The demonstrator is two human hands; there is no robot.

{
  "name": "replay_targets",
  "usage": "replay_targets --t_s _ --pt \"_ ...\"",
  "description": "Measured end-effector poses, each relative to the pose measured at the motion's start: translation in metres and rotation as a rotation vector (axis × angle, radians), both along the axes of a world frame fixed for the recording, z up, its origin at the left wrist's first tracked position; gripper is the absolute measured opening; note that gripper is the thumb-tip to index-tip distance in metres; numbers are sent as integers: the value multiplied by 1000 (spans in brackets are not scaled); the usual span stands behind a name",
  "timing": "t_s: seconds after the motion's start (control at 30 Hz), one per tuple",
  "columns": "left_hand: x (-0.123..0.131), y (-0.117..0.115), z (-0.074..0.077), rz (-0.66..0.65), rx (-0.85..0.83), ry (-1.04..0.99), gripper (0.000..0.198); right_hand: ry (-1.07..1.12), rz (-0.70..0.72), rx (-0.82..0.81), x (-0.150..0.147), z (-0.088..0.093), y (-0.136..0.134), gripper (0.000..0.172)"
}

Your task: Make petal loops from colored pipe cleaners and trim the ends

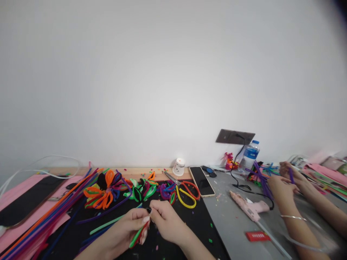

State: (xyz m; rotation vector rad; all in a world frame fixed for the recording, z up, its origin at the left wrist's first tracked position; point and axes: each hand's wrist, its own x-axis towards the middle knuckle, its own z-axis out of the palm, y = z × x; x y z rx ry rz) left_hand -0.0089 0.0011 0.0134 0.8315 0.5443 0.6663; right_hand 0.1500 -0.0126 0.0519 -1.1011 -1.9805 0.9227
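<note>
Where the two hands meet low over the black mat (195, 220), a short fuzzy pipe-cleaner piece (137, 235) shows, a green strand and a red one lying side by side and slanting down to the left. The left hand (127, 229) pinches it between thumb and fingers, and its lower end pokes out below the palm. The right hand (168, 224) is curled closed, its fingertips touching the left's at the piece's upper end; whether it grips the piece is hidden. A loose green pipe cleaner (108, 224) lies on the mat just left of the left hand. Bent coloured loops (141, 189) are heaped beyond the hands, with scissors (187, 195) beside them. Another person's hands (282, 187) work far right.
</note>
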Motion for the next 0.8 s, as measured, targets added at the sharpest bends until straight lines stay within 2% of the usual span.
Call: replay_targets --t_s 0.17,0.33,0.43,0.53,0.63,0.73,0.8 --pt "4 -7 1 -29 -106 -129 31 -52 14 74 -3 12 -8 28" --pt "2 -12 -3 -127 -94 -205 37 -150 65 228 -5 21 -16 24" --pt "-1 -12 -10 -201 -104 -198 37 -192 124 276 -6 22 -19 19" --pt "-3 -9 -10 -252 -110 -202 39 -196 155 300 -5 19 -18 19" --pt "-2 -8 -1 -199 -117 -208 35 -168 112 292 -3 13 -10 22" --pt "2 -6 8 -86 -147 -143 28 -115 21 214 0 6 -1 25" --pt "5 -3 9 -12 -79 -53 27 -72 -36 168 1 0 4 28"
